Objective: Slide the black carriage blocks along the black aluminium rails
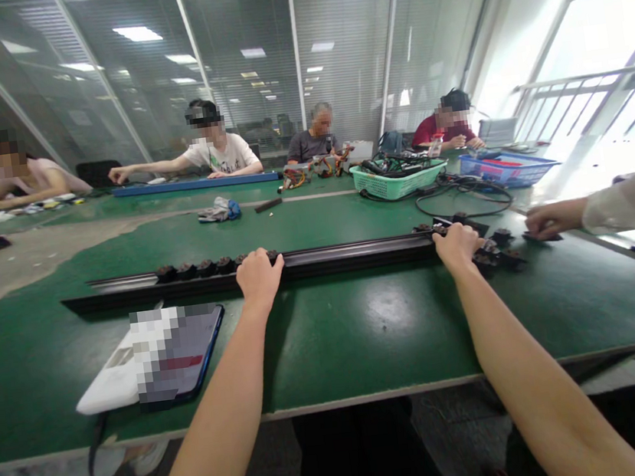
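A long black rail lies across the green table in front of me. Several small black socket modules sit in its left part. My left hand rests on the rail's middle, fingers curled over its top edge beside the last module. My right hand is closed on the rail's right end. A heap of loose black modules lies just right of that hand.
A phone on a white power bank lies near the front left edge. A co-worker's hand in a white sleeve reaches in from the right. Green and blue baskets, cables and several seated people are at the far side.
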`<state>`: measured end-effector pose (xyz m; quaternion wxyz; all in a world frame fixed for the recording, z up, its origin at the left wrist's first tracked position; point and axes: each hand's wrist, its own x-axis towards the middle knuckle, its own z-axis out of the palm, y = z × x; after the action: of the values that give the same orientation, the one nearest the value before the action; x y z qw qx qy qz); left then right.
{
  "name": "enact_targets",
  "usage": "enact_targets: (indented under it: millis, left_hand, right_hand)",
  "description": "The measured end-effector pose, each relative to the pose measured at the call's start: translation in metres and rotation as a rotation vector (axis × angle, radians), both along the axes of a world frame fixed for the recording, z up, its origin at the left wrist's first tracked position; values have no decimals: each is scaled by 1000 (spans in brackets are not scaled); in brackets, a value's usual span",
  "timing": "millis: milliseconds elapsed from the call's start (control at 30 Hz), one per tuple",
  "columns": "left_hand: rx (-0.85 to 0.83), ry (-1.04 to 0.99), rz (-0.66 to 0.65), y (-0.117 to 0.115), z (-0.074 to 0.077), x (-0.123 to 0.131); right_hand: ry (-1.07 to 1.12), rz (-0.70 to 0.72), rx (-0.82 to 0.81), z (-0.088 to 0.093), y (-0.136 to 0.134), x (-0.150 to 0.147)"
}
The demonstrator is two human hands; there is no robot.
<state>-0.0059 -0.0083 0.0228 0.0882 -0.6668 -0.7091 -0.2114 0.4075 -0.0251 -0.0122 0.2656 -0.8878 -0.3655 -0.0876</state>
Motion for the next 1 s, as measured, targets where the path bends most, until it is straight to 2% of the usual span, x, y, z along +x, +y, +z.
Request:
enact_targets:
  millis: [1000]
  left_hand:
    - [-3,-5,-4,0,-1,0]
  right_hand:
    - [-26,-81,10,-4,4,18]
